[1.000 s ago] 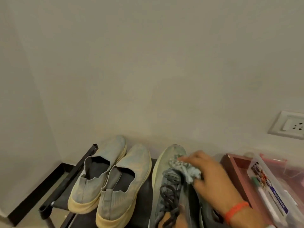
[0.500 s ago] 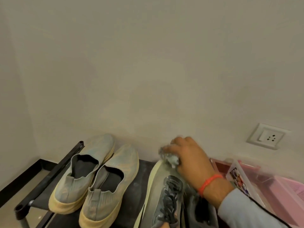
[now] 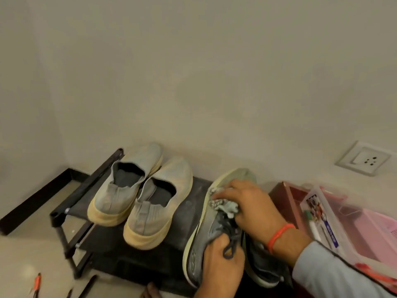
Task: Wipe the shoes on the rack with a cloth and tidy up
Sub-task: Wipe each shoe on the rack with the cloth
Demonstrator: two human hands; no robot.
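Note:
A grey lace-up sneaker (image 3: 206, 239) lies on the black shoe rack (image 3: 86, 188), toe toward the wall. My right hand (image 3: 251, 203) presses a crumpled grey cloth (image 3: 223, 204) onto its front part, fingers curled over the cloth. My left hand (image 3: 221, 261) grips the sneaker's heel side by the dark laces. A second dark shoe (image 3: 262, 265) lies partly hidden under my right wrist. A pair of grey slip-on shoes (image 3: 137, 201) with yellowish soles stands to the left on the rack.
A pink plastic bin (image 3: 361, 229) with a clear box of markers sits to the right, beside a dark red box (image 3: 283, 196). A wall socket (image 3: 363, 158) is above it. Small tools (image 3: 36, 282) lie on the floor at lower left.
My right hand slid the cloth back from the sneaker's toe toward the laces. My left hand came into view gripping the sneaker. The view dropped and shifted.

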